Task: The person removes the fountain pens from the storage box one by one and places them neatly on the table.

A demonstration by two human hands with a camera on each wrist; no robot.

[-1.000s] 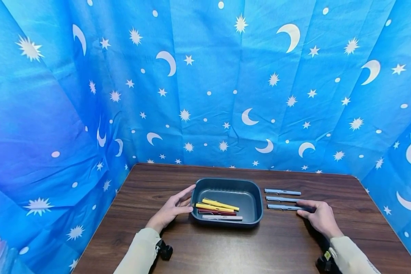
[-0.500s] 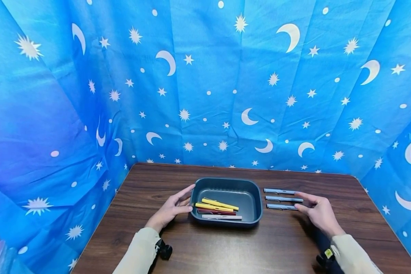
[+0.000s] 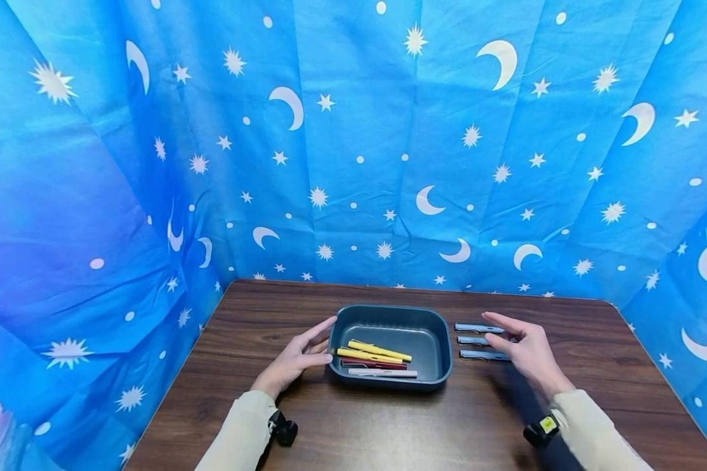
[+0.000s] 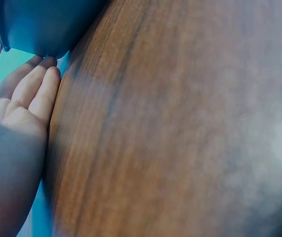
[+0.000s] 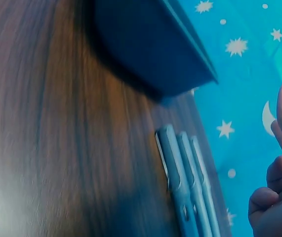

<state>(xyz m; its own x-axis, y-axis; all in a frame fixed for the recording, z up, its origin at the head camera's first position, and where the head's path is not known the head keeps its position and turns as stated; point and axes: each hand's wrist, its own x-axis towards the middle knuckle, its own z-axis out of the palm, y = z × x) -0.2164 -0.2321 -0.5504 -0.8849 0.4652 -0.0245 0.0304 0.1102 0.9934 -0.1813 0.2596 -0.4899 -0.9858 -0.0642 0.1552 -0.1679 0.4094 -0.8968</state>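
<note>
Evidently to steady it, your left hand (image 3: 294, 362) spreads straight thumb and fingers against the left wall of the deep, blue-grey rectangular tray (image 3: 389, 384), whose raised sides likely stop one slim pale pen (image 3: 383, 373), one dark-red pen (image 3: 374, 365) and two yellow pens (image 3: 380, 350) from rolling off. Your right hand (image 3: 527, 350), empty, thumb and forefinger apart, hovers over three slim light-blue pens (image 3: 471, 341), spaced parallel just right of the tray, seemingly for easy pinching.
</note>
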